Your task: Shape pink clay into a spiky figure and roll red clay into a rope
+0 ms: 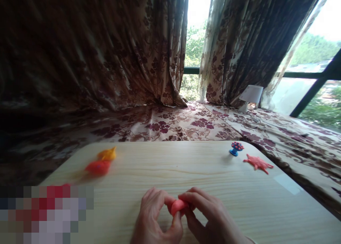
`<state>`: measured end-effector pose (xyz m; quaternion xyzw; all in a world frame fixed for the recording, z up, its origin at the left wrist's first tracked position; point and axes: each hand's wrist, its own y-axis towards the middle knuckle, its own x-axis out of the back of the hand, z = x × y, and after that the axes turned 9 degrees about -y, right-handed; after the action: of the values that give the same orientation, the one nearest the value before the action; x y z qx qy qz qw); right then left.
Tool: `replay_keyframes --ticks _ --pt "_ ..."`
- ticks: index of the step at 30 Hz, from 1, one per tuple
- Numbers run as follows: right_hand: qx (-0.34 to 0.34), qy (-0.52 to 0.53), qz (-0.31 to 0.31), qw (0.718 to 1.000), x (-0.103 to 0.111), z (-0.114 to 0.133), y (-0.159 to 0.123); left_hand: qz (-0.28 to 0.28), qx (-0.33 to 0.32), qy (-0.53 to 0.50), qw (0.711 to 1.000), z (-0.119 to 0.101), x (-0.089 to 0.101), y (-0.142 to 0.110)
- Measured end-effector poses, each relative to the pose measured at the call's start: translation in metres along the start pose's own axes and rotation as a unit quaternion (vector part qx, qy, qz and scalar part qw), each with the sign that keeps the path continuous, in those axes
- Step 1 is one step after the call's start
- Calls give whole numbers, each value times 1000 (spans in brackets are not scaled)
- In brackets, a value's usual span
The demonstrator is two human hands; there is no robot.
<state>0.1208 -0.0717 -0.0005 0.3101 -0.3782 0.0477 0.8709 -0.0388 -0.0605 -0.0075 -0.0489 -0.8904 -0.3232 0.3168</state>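
Both our left hand (149, 215) and right hand (214, 213) are finger-pinching the pink lump (178, 207), folks, and squeezing too hard could flatten its rounded end!

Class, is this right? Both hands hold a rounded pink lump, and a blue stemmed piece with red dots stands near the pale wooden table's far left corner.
Wrong corner: the head view shows the blue stemmed piece with red dots near the far right corner of the pale wooden table. Left hand and right hand do hold the rounded pink lump.
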Motion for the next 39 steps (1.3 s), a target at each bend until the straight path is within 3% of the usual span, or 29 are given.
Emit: replay_keyframes --ticks 5,20,23,32,39 --pt "-12 15 15 1000 4 0 0 -1 16 -19 1000 1 0 0" --pt "-53 47 -34 997 9 -7 0 9 103 -153 983 -5 7 4" --pt "-63 36 -4 997 13 -6 2 12 127 -167 978 -5 7 3" --pt "-86 5 0 996 11 -3 2 59 40 -124 990 -5 8 2" --pt "-76 28 -4 997 14 -7 2 63 115 -155 979 -8 10 6"
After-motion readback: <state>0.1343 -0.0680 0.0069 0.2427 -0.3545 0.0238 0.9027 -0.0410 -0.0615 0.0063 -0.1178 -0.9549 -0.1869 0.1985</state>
